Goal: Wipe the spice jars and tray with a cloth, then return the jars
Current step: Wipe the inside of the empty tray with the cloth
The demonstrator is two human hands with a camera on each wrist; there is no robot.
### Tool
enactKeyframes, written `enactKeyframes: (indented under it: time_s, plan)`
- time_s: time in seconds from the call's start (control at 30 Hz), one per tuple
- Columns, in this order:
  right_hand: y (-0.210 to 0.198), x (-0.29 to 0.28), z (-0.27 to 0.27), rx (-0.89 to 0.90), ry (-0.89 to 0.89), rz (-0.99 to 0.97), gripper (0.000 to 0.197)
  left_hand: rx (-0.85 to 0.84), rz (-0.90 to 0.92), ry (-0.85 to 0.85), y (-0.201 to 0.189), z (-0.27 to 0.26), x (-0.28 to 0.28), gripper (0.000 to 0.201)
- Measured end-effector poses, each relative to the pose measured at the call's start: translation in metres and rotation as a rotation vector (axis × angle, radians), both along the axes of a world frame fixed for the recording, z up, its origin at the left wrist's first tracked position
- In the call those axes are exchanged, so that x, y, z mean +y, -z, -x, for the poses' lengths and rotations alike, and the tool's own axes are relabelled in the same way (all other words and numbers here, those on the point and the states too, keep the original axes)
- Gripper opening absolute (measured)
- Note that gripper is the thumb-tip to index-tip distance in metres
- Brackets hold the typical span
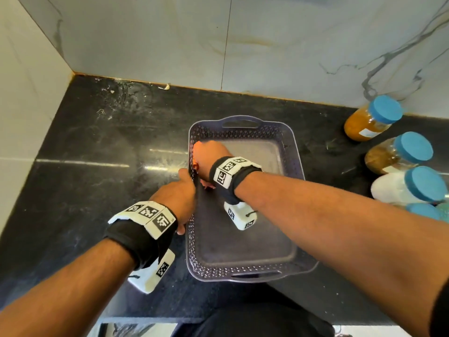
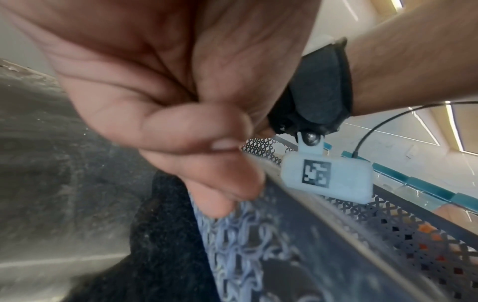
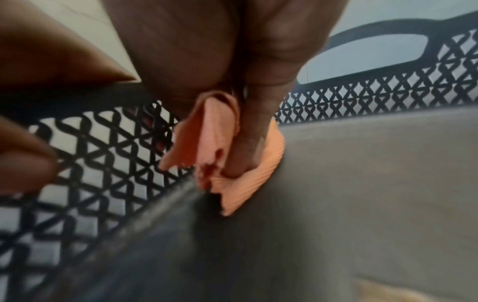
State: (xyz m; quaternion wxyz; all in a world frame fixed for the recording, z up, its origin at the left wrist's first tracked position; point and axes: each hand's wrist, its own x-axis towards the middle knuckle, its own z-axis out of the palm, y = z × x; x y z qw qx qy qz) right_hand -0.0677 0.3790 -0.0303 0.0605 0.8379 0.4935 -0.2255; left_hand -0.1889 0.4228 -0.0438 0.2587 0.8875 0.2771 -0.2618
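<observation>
A grey perforated tray [image 1: 286, 137] lies on the black counter, with nothing inside but my right hand. My left hand [image 1: 178, 193] grips the tray's left wall [image 2: 323, 235], fingers [image 2: 222, 183] curled over its rim. My right hand [image 1: 209, 154] is inside the tray and holds a crumpled orange cloth [image 3: 214, 147] against the inner left wall [image 3: 98, 155] near the floor. The cloth [image 1: 196, 166] peeks out beside that hand in the head view. Several spice jars with blue lids [image 1: 386, 109] [image 1: 413, 147] [image 1: 425, 183] stand off the tray at the right.
The black stone counter [image 1: 109, 147] stretches bare to the left of the tray, with white smudges near the back corner. Tiled walls close the back and left sides. The counter's front edge [image 1: 150, 318] runs just below the tray.
</observation>
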Motion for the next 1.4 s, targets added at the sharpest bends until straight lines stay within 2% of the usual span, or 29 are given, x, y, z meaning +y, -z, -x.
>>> enactKeyframes:
  time_s: [0.1, 0.2, 0.3, 0.37, 0.47, 0.6, 0.67, 0.73, 0.77, 0.93, 1.03, 1.17, 1.27, 1.33, 1.37, 1.4]
  plan:
    - [0.006, -0.021, 0.015, 0.062, -0.053, 0.088, 0.024, -0.046, -0.012, -0.017, -0.001, 0.001, -0.003, 0.015]
    - [0.015, -0.035, 0.022, 0.157, 0.023, 0.031, 0.027, -0.052, -0.015, -0.043, 0.000, 0.000, -0.003, 0.015]
    - [0.020, -0.047, -0.018, 0.104, 0.202, 0.009, 0.017, -0.022, 0.037, -0.085, 0.000, 0.002, -0.002, 0.018]
    - [0.014, -0.064, -0.051, 0.027, 0.324, 0.068, 0.019, -0.007, 0.066, -0.094, 0.000, 0.003, -0.001, 0.026]
    - [0.007, -0.081, -0.073, -0.111, 0.387, 0.148, 0.022, 0.009, 0.045, -0.064, 0.004, 0.003, 0.000, 0.036]
    - [0.003, -0.052, -0.041, 0.009, 0.312, 0.090, 0.015, 0.028, 0.011, -0.022, 0.010, -0.001, 0.000, 0.038]
    - [0.003, -0.032, -0.005, 0.068, 0.148, 0.052, 0.013, 0.005, 0.008, -0.018, 0.012, -0.001, 0.000, 0.029]
    - [0.000, -0.022, 0.020, 0.041, -0.041, 0.035, 0.022, -0.044, -0.005, -0.035, 0.011, -0.001, 0.000, 0.018]
    - [-0.001, -0.024, 0.021, 0.028, -0.078, 0.027, 0.021, -0.056, -0.010, -0.044, 0.010, -0.001, -0.001, 0.016]
    - [-0.005, -0.068, -0.052, -0.135, 0.145, 0.192, 0.027, -0.028, 0.025, -0.100, 0.011, 0.002, 0.000, 0.026]
    - [-0.008, -0.094, -0.064, -0.201, 0.258, 0.268, 0.028, -0.031, 0.023, -0.116, 0.013, -0.001, -0.003, 0.026]
    - [-0.004, -0.099, -0.023, -0.049, 0.217, 0.342, 0.023, -0.041, 0.007, -0.114, 0.014, -0.003, -0.007, 0.023]
    - [0.000, -0.087, 0.006, 0.114, 0.149, 0.345, 0.009, -0.032, 0.080, -0.100, 0.008, 0.000, -0.004, 0.020]
    - [0.002, -0.074, 0.000, 0.228, 0.246, 0.225, 0.013, -0.014, 0.120, -0.080, 0.001, 0.004, 0.000, 0.024]
    - [0.003, -0.068, -0.011, 0.233, 0.316, 0.138, 0.007, -0.002, 0.142, -0.085, -0.003, 0.007, 0.001, 0.026]
    - [0.003, -0.062, -0.023, 0.222, 0.401, 0.049, 0.010, 0.004, 0.178, -0.115, -0.007, 0.010, 0.003, 0.027]
